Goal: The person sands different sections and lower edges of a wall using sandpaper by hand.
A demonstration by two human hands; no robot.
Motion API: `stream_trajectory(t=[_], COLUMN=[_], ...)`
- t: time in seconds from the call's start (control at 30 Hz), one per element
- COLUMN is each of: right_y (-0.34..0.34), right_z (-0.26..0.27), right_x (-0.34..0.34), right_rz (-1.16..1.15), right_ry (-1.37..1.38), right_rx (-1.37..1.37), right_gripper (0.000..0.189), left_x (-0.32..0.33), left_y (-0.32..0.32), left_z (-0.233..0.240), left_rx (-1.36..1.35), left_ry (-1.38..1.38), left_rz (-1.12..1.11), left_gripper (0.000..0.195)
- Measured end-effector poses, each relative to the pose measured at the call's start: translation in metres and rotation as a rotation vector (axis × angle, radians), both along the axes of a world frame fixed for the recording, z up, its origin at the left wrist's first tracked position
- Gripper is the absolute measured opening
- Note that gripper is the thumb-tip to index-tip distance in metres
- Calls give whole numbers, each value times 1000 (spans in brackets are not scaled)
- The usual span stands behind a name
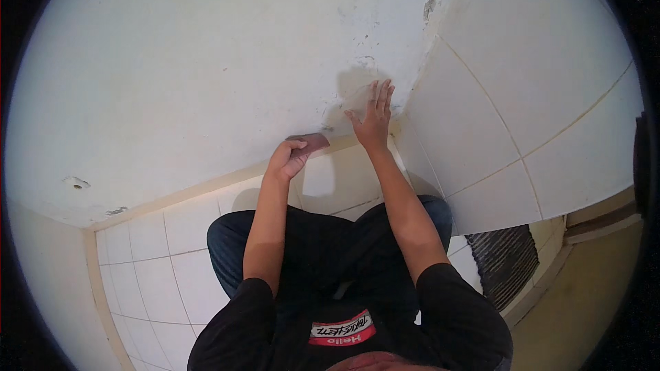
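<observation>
My left hand (290, 159) grips a reddish-brown sheet, apparently sandpaper (313, 144), near the foot of a white painted wall (170, 82). The thumb lies on top of the sheet, whose free end curves out to the right. To its right and higher up, my right hand (376, 111) has its fingers spread against or just in front of the wall, close to the corner; it holds nothing. Chipped and flaking paint marks the wall above and beside this hand, and the hand casts a shadow there.
Large white tiles cover the wall (484, 98) at the right. A cream skirting (206, 185) runs along the wall's foot above the white tiled floor (154, 268). A dark striped mat (505, 263) lies at the lower right. A small hole (77, 184) shows at the wall's lower left.
</observation>
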State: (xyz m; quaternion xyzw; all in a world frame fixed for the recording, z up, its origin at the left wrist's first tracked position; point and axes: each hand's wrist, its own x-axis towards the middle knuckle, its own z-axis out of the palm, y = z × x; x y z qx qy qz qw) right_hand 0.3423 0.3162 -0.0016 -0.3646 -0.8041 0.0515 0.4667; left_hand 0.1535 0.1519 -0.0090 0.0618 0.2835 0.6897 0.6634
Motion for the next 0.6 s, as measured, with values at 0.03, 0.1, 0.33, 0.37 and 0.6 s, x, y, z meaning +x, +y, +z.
stream_trajectory(t=[0.03, 0.1, 0.33, 0.37, 0.6], right_y=[1, 3, -30, -36, -67], right_z=[-4, -17, -100, -105, -82], right_x=[0, -3, -45, -44, -76], right_rz=[-3, 24, 3, 140, 561], right_ry=[0, 68, 813, 885, 1064], right_rx=[-2, 9, -1146, -1532, -2106], right_gripper=[107, 102, 80, 78, 75], left_x=[-1, -1, -15, -17, -35], left_y=[-2, -5, -10, -11, -30], left_z=[8, 20, 35, 36, 59], left_rx=[47, -1, 27, 59, 70], left_ry=[-35, -6, -78, -84, -117], left_rz=[-33, 4, 108, 97, 270], left_gripper=[44, 45, 50, 50, 43])
